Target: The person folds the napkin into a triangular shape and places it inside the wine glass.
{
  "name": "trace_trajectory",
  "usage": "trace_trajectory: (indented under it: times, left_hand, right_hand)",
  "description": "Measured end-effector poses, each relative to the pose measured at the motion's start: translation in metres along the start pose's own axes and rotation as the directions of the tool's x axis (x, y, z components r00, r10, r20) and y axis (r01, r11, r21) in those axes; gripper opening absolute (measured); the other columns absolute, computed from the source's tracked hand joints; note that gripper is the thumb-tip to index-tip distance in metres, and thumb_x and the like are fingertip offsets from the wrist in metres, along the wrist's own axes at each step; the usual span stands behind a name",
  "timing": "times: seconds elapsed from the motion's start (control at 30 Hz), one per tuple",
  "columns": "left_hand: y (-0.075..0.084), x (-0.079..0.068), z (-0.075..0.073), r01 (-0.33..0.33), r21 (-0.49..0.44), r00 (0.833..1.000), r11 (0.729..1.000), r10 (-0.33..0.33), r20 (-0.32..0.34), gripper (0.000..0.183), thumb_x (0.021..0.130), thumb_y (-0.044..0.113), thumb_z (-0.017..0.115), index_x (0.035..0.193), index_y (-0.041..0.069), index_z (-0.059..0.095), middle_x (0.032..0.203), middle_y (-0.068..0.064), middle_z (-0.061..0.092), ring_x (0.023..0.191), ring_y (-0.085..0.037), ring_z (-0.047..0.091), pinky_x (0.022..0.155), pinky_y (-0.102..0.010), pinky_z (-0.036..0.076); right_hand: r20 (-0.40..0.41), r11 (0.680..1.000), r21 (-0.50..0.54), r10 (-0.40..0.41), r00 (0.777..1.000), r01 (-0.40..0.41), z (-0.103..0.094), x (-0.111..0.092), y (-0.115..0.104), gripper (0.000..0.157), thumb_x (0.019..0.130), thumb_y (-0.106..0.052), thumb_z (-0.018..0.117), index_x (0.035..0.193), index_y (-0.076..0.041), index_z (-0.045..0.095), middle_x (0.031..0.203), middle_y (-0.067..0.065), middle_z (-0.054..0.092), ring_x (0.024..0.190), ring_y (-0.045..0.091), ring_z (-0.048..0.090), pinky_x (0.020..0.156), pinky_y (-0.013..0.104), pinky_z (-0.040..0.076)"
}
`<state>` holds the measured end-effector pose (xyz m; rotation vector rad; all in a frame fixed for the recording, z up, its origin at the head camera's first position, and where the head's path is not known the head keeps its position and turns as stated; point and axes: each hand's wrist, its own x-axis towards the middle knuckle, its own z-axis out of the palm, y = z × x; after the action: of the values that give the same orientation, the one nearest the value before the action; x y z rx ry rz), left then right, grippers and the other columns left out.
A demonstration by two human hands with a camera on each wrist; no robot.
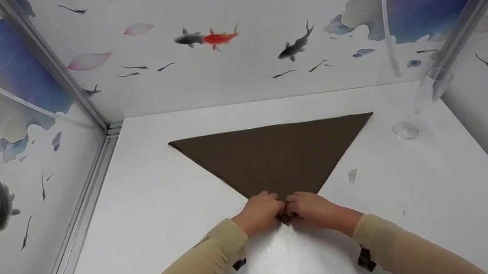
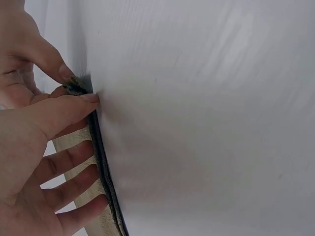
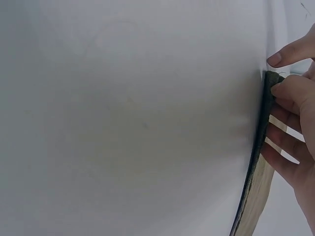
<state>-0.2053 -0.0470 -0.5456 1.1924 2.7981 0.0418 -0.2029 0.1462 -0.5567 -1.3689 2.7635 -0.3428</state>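
Observation:
A brown cloth (image 1: 275, 156) lies flat as a triangle, its long straight edge at the far side and its point toward the person. My left hand (image 1: 261, 212) pinches the left side of that near point between thumb and fingers. Close beside it, my right hand (image 1: 314, 208) pinches the same corner from the right. The corner is small and bunched between the two hands. In the left wrist view, the thumb (image 2: 74, 108) of the left hand presses on the cloth's edge while the other fingers spread along it. The right wrist view has the right hand (image 3: 300, 108) pinching the tip.
White tabletop (image 1: 141, 216) surrounds the cloth. On the right lies a clear round disc (image 1: 406, 130), with a clear cup-like piece (image 1: 431, 88) behind it by the corner. A small translucent scrap (image 1: 352, 175) is right of the cloth. Printed walls enclose the back and sides.

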Motion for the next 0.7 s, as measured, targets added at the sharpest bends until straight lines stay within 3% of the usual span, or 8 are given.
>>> trace_trajectory:
  times: [0.23, 0.37, 0.53, 0.63, 0.7]
  left_hand:
    - [0.001, 0.0, 0.0, 0.034, -0.059, 0.999, 0.998, -0.034, -0.01, 0.013, 0.086, 0.031, 0.076, 0.089, 0.021, 0.069, 0.08, 0.005, 0.058, 0.074, -0.014, 0.051, 0.062, -0.028, 0.044]
    - [0.002, 0.0, -0.001, 0.039, -0.095, 0.999, 0.995, -0.04, -0.014, 0.005, 0.092, 0.025, 0.07, 0.091, 0.02, 0.072, 0.081, 0.005, 0.061, 0.075, -0.013, 0.053, 0.065, -0.026, 0.044]
    - [0.003, 0.001, -0.004, 0.043, -0.129, 0.999, 0.991, -0.042, 0.005, 0.01, 0.095, 0.021, 0.065, 0.094, 0.018, 0.075, 0.086, 0.004, 0.067, 0.08, -0.013, 0.059, 0.072, -0.027, 0.048]
    - [0.003, 0.002, -0.004, 0.051, -0.144, 0.999, 0.988, -0.049, 0.012, 0.013, 0.096, 0.021, 0.063, 0.096, 0.017, 0.075, 0.087, 0.003, 0.068, 0.081, -0.014, 0.061, 0.073, -0.027, 0.05]
    - [0.002, 0.002, -0.004, 0.057, -0.15, 0.998, 0.987, -0.055, 0.017, 0.014, 0.097, 0.02, 0.062, 0.096, 0.016, 0.075, 0.087, 0.003, 0.068, 0.081, -0.014, 0.062, 0.073, -0.027, 0.05]
  right_hand:
    - [-0.025, 0.973, 0.208, 0.102, 0.994, -0.095, -0.003, -0.001, 0.001, 0.011, 0.086, -0.003, 0.071, 0.094, -0.011, 0.072, 0.088, -0.002, 0.065, 0.083, 0.014, 0.062, 0.073, 0.03, 0.053]
    - [-0.029, 0.948, 0.277, 0.173, 0.985, -0.158, -0.002, -0.004, 0.001, 0.01, 0.088, -0.004, 0.068, 0.093, -0.013, 0.069, 0.085, -0.005, 0.063, 0.078, 0.011, 0.058, 0.071, 0.03, 0.052]
    - [-0.038, 0.91, 0.35, 0.25, 0.967, -0.222, -0.001, -0.008, -0.001, 0.009, 0.089, -0.008, 0.07, 0.088, -0.015, 0.066, 0.078, -0.009, 0.058, 0.071, 0.009, 0.052, 0.065, 0.027, 0.049]
    - [-0.042, 0.904, 0.367, 0.249, 0.968, -0.217, -0.003, -0.011, -0.001, 0.013, 0.089, -0.008, 0.07, 0.086, -0.017, 0.062, 0.076, -0.01, 0.054, 0.069, 0.008, 0.05, 0.063, 0.026, 0.047]
    - [-0.055, 0.921, 0.348, 0.203, 0.978, -0.172, -0.004, -0.011, -0.002, 0.014, 0.088, -0.009, 0.072, 0.086, -0.017, 0.06, 0.078, -0.009, 0.054, 0.071, 0.008, 0.051, 0.063, 0.025, 0.048]
